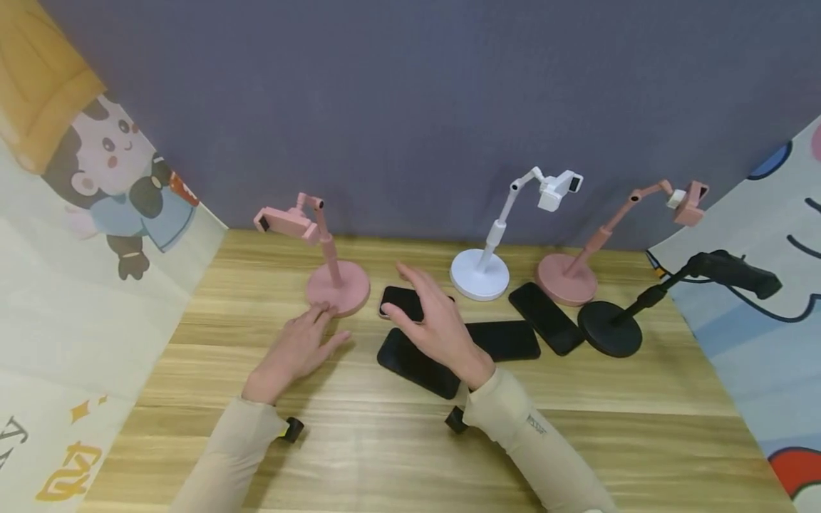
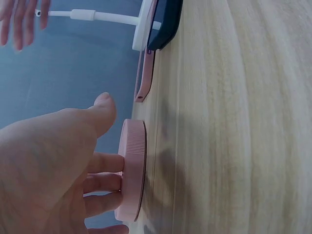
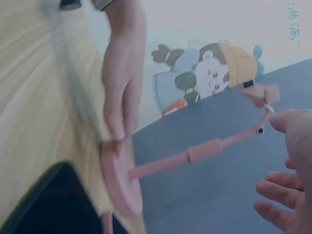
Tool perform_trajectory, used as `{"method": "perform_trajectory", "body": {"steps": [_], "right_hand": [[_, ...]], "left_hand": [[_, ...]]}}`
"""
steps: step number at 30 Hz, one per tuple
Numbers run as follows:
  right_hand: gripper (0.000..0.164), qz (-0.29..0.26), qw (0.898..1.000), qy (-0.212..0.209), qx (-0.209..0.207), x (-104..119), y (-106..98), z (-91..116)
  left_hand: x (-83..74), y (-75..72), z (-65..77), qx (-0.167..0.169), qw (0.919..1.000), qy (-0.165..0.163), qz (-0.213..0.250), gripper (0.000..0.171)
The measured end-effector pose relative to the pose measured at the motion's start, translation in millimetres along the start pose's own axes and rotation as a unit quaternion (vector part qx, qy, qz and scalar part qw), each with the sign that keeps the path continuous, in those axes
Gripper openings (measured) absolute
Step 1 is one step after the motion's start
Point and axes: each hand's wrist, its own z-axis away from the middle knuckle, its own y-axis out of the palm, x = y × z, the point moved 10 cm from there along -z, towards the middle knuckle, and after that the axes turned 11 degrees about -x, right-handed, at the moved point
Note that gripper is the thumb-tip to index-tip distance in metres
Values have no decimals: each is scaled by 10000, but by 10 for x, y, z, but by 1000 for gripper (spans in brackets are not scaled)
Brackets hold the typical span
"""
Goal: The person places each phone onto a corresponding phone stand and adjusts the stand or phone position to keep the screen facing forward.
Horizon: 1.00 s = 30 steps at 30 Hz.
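Left grip (image 1: 296, 349) has its fingertips on the left pink stand (image 1: 330, 258), right at the rim of its round base, thumb sticking out clear, so nothing's actually pinched. Right grip (image 1: 442, 328) is spread with nothing in it, hanging over the phones. That pink stand is upright at the left of the group on the wooden surface (image 1: 365, 442), clamp head up high and nothing in it

What worries me: fingers only bear on one side of the base, so a hard push would probably skid or turn the stand instead of steadying it. Its head leans out to one side too, so a knock up there could tip it. And if the right grip drops carelessly, it could shove the pink-edged phone (image 1: 404, 298) or the lower black phone (image 1: 413, 365)

Also around: another black phone (image 1: 509, 342) partly behind the right wrist, a slanted black phone (image 1: 545, 318) by the bases on the right, then a white stand (image 1: 495, 231), a second pink stand (image 1: 603, 231) and a black stand (image 1: 609, 331). Those phones crowd the right grip's side, and the dark backdrop (image 1: 410, 121) limits room behind
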Motion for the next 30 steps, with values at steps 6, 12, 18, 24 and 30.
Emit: {"method": "perform_trajectory", "body": {"steps": [6,12,18,24,30], "right_hand": [[66,-524,9986,-62,6,223,132,-246],[66,-898,9960,35,11,335,270,-486],[66,-1429,9897,11,19,420,400,-646],[65,-1687,9855,49,165,512,521,-757],[65,-1957,9804,-120,213,666,568,-827]], "left_hand": [[20,2,-5,-44,10000,29,-39,68],[6,-27,-10,-147,9998,56,-77,67],[-30,-60,-6,-231,9996,44,-151,68],[-50,-65,-2,-332,9990,75,-282,68],[-112,-62,16,-348,9986,124,-385,70]]}}
